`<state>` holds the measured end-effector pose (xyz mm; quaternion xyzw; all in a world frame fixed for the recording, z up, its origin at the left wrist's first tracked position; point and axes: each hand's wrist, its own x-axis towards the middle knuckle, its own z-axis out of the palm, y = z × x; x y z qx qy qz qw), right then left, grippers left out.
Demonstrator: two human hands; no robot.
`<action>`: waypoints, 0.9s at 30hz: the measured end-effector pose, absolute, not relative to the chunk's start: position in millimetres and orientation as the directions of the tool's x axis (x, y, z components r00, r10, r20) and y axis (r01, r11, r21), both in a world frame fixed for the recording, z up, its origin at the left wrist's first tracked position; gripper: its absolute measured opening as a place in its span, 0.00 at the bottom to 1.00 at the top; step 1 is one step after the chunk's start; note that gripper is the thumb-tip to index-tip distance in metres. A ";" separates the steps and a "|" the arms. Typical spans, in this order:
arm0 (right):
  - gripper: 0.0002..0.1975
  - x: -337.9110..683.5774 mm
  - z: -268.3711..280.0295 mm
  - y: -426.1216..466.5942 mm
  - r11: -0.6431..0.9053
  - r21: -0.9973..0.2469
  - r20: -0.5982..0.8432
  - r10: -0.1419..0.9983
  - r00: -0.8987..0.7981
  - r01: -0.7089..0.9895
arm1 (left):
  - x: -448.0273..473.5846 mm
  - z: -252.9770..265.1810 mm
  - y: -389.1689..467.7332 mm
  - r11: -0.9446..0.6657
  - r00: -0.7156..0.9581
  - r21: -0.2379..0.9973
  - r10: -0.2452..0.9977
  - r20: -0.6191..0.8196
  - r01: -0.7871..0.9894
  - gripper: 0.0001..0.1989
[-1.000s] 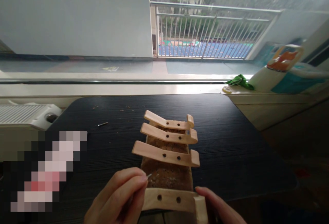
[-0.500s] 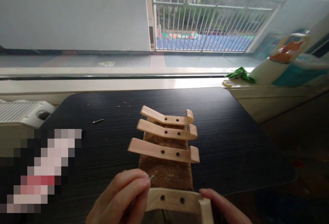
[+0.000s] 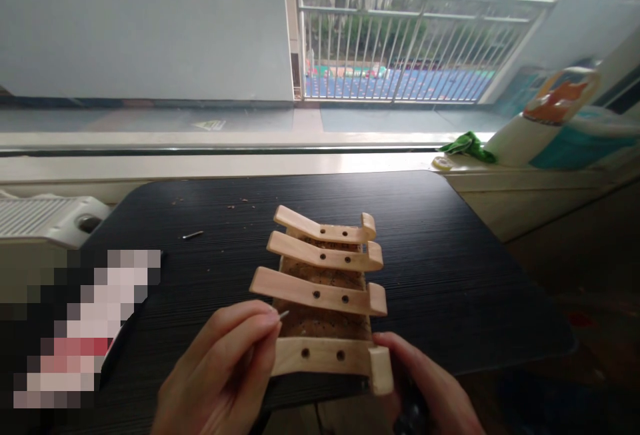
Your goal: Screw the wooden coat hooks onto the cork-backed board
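Note:
Four-finger pinch aside, my left hand is closed, thumb and fingertips gripping a thin metal pin, perhaps a screw or nail. It is at the left end of the nearest pale wooden hook, which has two dark holes. My right hand curls around a black rounded handle, mostly hidden. Its fingertip rests by that hook's right end. Beyond lie several similar hooks, such as this wooden hook, across a brown board with small holes.
The dark table holds a small metal piece and some crumbs. At left lies a blurred-out flat object near a white radiator. On the sill are a green cloth and a white container.
The nearest hook has moved away from me and slightly left, closer to the others. Both hands have shifted up and left with it; more of the black handle shows.

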<state>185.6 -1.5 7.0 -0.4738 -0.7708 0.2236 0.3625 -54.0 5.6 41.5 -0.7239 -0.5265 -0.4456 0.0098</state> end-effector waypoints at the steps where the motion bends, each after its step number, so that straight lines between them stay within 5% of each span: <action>1: 0.18 184.5 5.8 1.1 0.468 -0.688 0.351 0.884 -0.309 0.555 | -53.3 41.6 7.0 -0.443 0.038 0.457 0.749 0.661 0.771 0.11; 13: 0.22 187.2 20.4 14.3 0.537 -0.680 0.265 0.815 -0.515 0.500 | -54.3 38.0 13.1 -0.482 0.082 0.460 0.751 0.655 0.746 0.11; 27: 0.25 184.8 19.1 14.0 0.554 -0.678 0.244 0.790 -0.563 0.484 | -49.5 43.4 18.0 -0.510 0.127 0.400 0.722 0.680 0.761 0.09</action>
